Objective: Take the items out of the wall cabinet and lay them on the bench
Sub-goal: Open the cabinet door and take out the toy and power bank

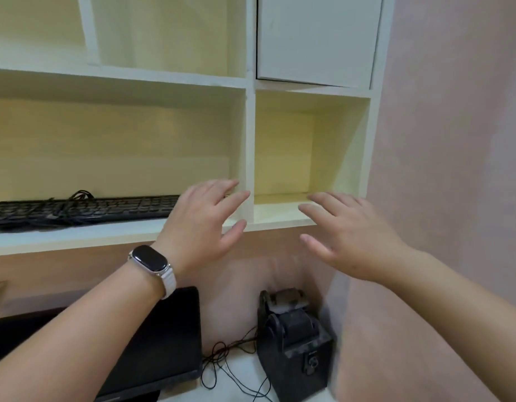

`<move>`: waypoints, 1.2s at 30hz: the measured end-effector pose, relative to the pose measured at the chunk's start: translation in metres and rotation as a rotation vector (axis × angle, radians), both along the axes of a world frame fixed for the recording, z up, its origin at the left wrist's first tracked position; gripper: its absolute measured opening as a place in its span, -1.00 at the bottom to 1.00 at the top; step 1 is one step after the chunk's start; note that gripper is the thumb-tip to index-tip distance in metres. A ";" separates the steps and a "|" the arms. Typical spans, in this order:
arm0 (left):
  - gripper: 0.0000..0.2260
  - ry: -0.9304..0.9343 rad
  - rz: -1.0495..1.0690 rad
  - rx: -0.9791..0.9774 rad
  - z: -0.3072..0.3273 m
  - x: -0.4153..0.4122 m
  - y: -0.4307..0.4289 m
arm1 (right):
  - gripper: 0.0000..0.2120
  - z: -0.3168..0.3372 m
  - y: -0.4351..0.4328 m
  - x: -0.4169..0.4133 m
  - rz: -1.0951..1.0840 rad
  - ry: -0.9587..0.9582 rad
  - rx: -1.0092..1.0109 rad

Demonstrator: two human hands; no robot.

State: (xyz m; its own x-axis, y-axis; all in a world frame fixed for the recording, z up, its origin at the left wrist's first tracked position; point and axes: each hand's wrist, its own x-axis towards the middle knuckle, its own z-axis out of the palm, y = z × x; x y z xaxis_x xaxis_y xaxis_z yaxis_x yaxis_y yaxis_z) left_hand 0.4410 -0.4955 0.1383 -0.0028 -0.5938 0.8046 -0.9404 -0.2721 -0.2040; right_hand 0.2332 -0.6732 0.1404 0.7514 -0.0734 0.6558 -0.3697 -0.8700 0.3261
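Observation:
A white wall cabinet (pixel 250 140) with cream open compartments fills the upper view. A black keyboard (pixel 85 211) with its coiled cable lies on the lower left shelf. My left hand (pixel 206 221), with a watch on its wrist, is raised in front of the divider, fingers spread and holding nothing, just right of the keyboard's end. My right hand (pixel 349 236) hovers open before the lower right compartment, which shows nothing inside. Both hands are apart from the keyboard.
A closed white door (pixel 317 39) covers the upper right compartment. Below, on the white bench (pixel 245 372), stand a black monitor (pixel 164 343), a dark box-shaped device (pixel 294 349) and thin black cables (pixel 230 364). A pink wall (pixel 454 140) bounds the right side.

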 end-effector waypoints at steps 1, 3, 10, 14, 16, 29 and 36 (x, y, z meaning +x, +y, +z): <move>-0.58 -0.015 -0.009 -0.015 0.009 0.009 -0.002 | -0.47 0.008 -0.002 0.010 -0.001 -0.010 -0.019; -0.57 -0.039 -0.028 -0.043 0.027 0.025 -0.007 | -0.47 0.025 -0.005 0.026 -0.001 -0.043 -0.052; -0.57 -0.167 -0.069 -0.133 0.099 0.043 -0.032 | -0.47 0.104 -0.014 0.058 0.015 -0.127 -0.255; -0.60 -0.221 -0.090 -0.231 0.136 0.041 -0.048 | -0.49 0.152 -0.015 0.067 0.050 -0.193 -0.377; -0.61 -0.255 -0.059 -0.277 0.147 0.042 -0.054 | -0.51 0.171 -0.015 0.072 0.078 -0.196 -0.432; -0.54 -0.395 0.119 -0.378 0.155 0.066 -0.097 | -0.55 0.239 -0.049 0.121 0.234 -0.153 -0.729; -0.52 -0.497 0.192 -0.440 0.147 0.083 -0.110 | -0.46 0.248 -0.080 0.131 0.249 -0.100 -0.863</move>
